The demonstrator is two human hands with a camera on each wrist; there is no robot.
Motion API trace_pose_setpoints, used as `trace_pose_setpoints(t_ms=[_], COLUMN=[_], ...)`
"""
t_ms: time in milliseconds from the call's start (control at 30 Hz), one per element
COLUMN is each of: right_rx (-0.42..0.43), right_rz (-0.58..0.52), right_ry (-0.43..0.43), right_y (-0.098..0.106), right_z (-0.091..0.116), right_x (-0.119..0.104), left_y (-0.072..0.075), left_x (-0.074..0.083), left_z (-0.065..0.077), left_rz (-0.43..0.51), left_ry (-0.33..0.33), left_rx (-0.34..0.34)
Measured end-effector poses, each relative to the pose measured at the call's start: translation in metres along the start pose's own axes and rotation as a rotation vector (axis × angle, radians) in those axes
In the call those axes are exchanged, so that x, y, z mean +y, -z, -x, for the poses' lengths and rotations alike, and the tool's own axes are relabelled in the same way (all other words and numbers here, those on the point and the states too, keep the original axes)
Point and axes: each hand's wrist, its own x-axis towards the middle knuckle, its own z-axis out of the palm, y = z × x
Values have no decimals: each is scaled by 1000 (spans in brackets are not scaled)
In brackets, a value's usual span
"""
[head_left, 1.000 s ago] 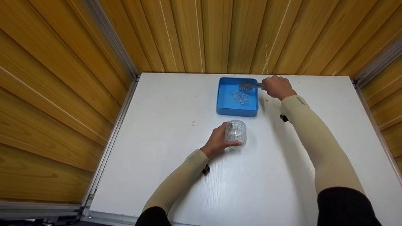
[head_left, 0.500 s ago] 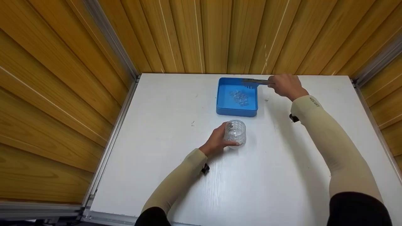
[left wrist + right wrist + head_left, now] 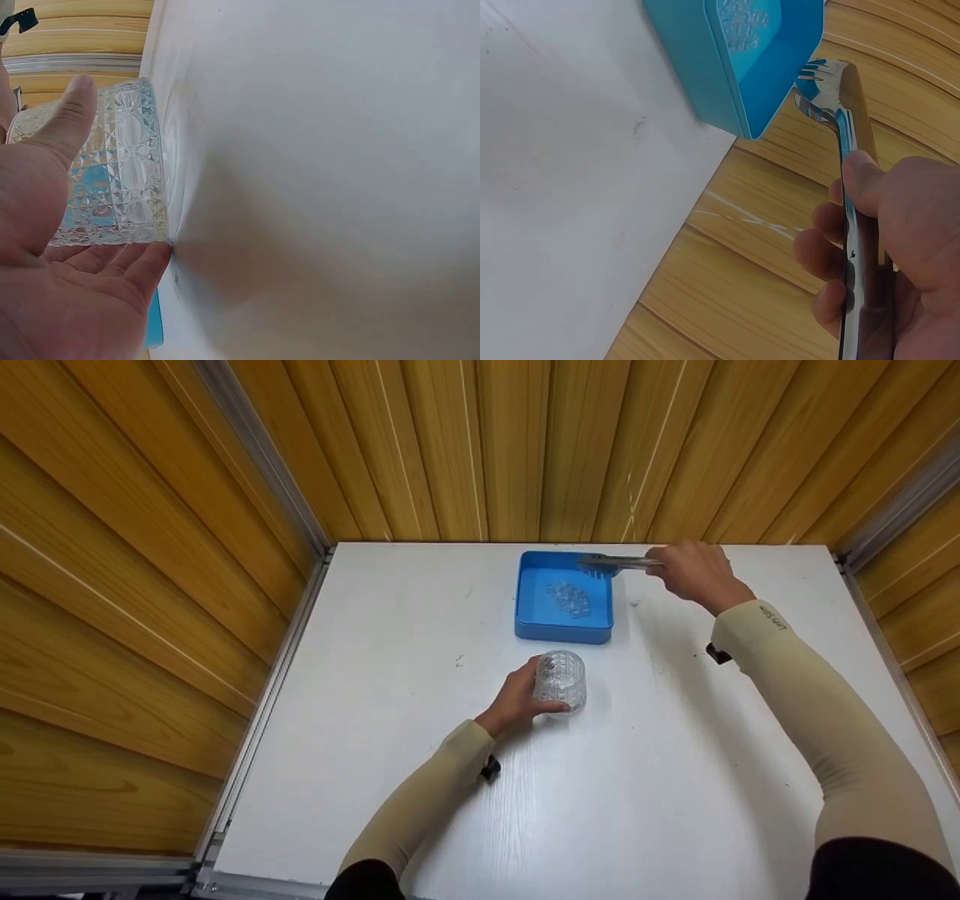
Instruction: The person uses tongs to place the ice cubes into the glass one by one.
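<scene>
A clear cut-glass tumbler [image 3: 561, 684] stands upright on the white table, its wall patterned with facets. My left hand [image 3: 517, 697] grips it from the left, thumb across the near side and fingers behind, as the left wrist view also shows. My right hand [image 3: 694, 574] holds metal tongs [image 3: 849, 225] by their arms, fingers wrapped round them. The toothed heads of the tongs hang over the back right corner of a blue square tray [image 3: 562, 634]. Small clear ice-like pieces [image 3: 568, 598] lie in a loose pile on the tray's floor.
The white table [image 3: 390, 720] runs back to a wood-patterned wall [image 3: 517, 450], with another such panel [image 3: 135, 607] on the left. Metal rails [image 3: 262, 697] edge the left side. The tray sits just beyond the tumbler.
My right hand has moved right and lifted the tongs away from the pile to the tray's back right corner. My left hand and the tumbler have stayed in place.
</scene>
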Motion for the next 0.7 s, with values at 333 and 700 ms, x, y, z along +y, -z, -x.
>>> trace_pose_setpoints(t_ms=[333,700], right_rx=[-18,19], right_rz=[17,4], right_ry=[4,70], right_y=[1,8], right_z=[14,37], right_x=[-5,-16], left_y=[-3,-1], left_x=[-1,-2], left_z=[0,-2], left_rz=[6,3], left_ry=[5,18], left_rx=[24,12])
